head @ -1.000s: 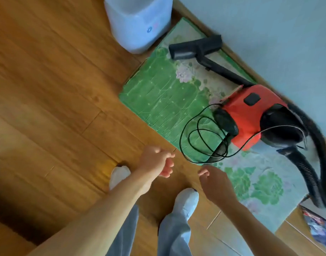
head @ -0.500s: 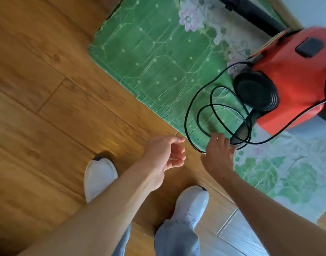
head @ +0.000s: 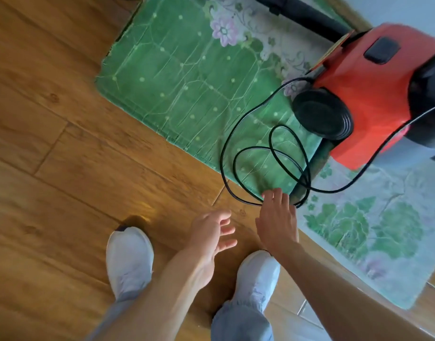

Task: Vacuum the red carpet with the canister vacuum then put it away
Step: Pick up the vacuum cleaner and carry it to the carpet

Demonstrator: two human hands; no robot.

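Nearest the camera, two pale trouser legs (head: 238,321) end in white shoes (head: 129,257) planted on the wooden floor (head: 64,143); above them both bare forearms reach forward; the left hand (head: 211,232) hangs over the boards with its fingers loosely spread and holding nothing; the right hand (head: 276,222) is stretched flat just beside it, fingers straight and close together, their tips at the near edge of the looped black cord (head: 307,173), though whether they touch it I cannot tell; the cord lies in several slack coils partly on the floor and mostly on a green patterned mat (head: 177,77), and one strand runs up across the vacuum's side; the red canister vacuum (head: 374,94) stands on the mat's far right part, its black wheel (head: 322,114) facing the coils and a black button (head: 381,50) on top; a black tube (head: 302,13) runs away from it along the pale wall (head: 408,8).
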